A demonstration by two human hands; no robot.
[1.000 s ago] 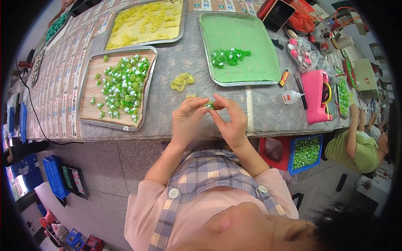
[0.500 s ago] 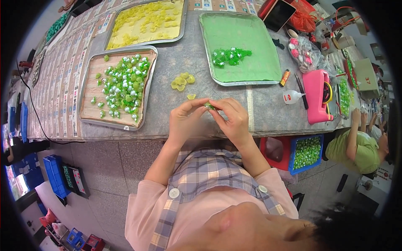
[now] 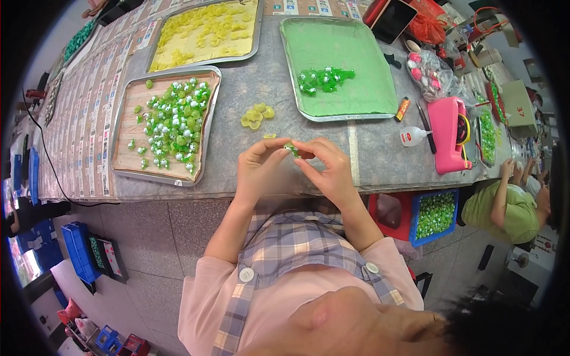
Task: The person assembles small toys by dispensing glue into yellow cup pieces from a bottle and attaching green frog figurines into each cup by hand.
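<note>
Work table [image 3: 237, 86], grey covering, takes up most of the far half of my view. Three metal trays on it. Green-lined tray [image 3: 341, 47], to the person's right: one cluster of bright green pieces [image 3: 325, 79] near its left side. Yellow-lined tray [image 3: 240, 48], far left: yellow pieces scattered over it. Brown-lined tray [image 3: 126, 121], nearer on the left: a heap of green pieces with white, eye-like balls [image 3: 178, 121]. Blue crate [image 3: 435, 240], below the table edge at right, filled with green pieces. Pink holder [image 3: 446, 133] stands near the right end.

Hands: together above the near table edge, between the two nearer trays. Left hand [image 3: 256, 172]: thumb and forefinger pinching. Right hand [image 3: 329, 172]: thumb and fingertips closed on the same object from the other side.

White squeeze bottle [image 3: 410, 136] left of the pink holder. Loose yellow pieces [image 3: 256, 115] just beyond the hands. Smallest: small green piece [image 3: 290, 148] with white on it, between both sets of fingertips, partly hidden.
</note>
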